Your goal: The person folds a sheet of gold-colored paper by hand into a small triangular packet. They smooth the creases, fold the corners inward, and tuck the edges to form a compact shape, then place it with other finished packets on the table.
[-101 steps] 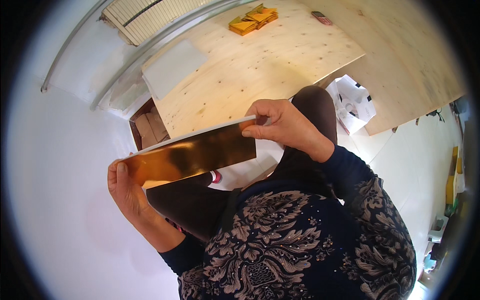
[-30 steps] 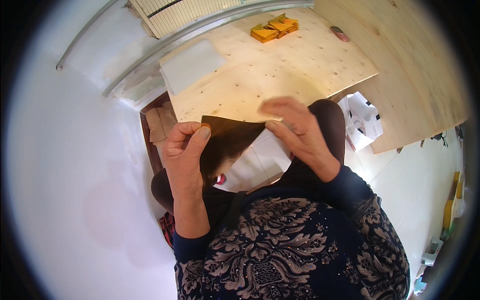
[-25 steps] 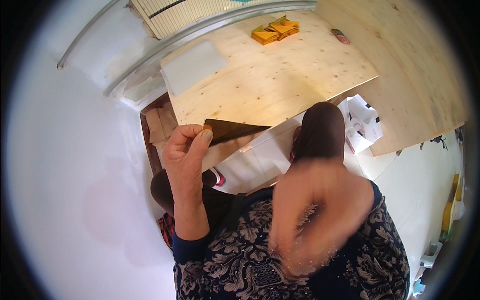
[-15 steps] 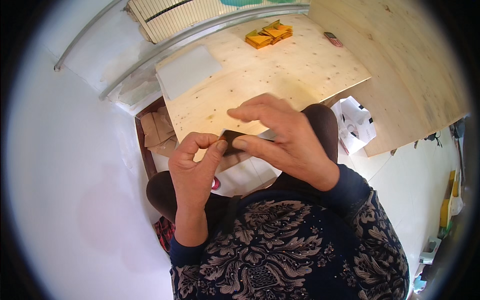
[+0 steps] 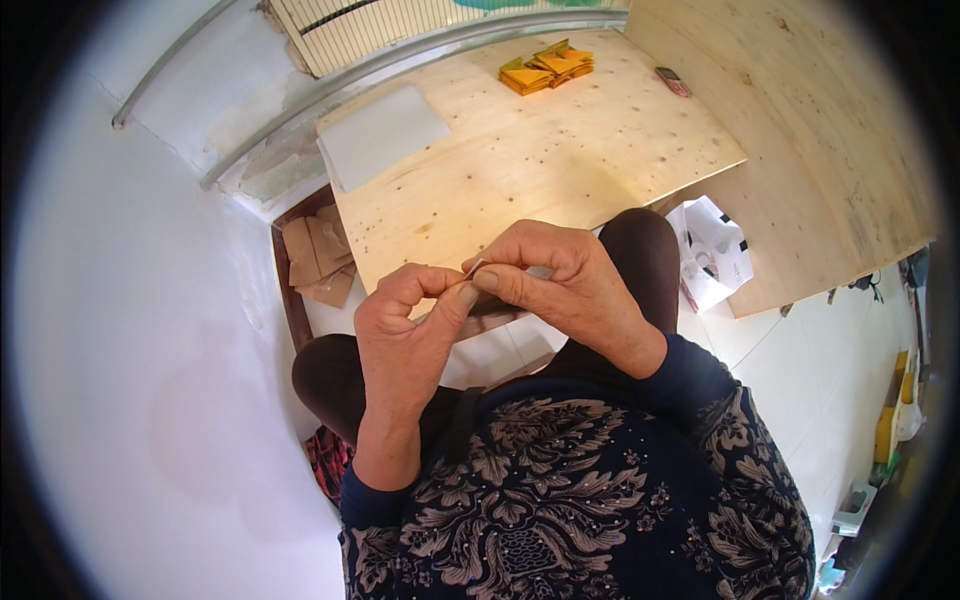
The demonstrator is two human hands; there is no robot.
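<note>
Above my lap, at the near edge of the plywood table, both hands meet fingertip to fingertip. My left hand (image 5: 408, 325) pinches a small piece of folded paper (image 5: 477, 268) between thumb and forefinger. My right hand (image 5: 580, 287) is closed on the same paper from the other side, its thumb and forefinger pressed together. Only a thin sliver of the paper shows, with a white edge and a brownish face; the fingers hide the rest.
Folded golden-yellow paper pieces (image 5: 545, 70) lie stacked at the table's (image 5: 500, 160) far side. A red phone (image 5: 673, 82) rests right of them, a grey-white sheet (image 5: 385, 135) at left. Below stand a white bag (image 5: 712, 255) on the right and brown paper (image 5: 318, 250) on the left.
My right hand's raised, spread fingers have come down and closed on the paper. The paper's broad dark face has turned out of sight. My left hand has shifted slightly right.
</note>
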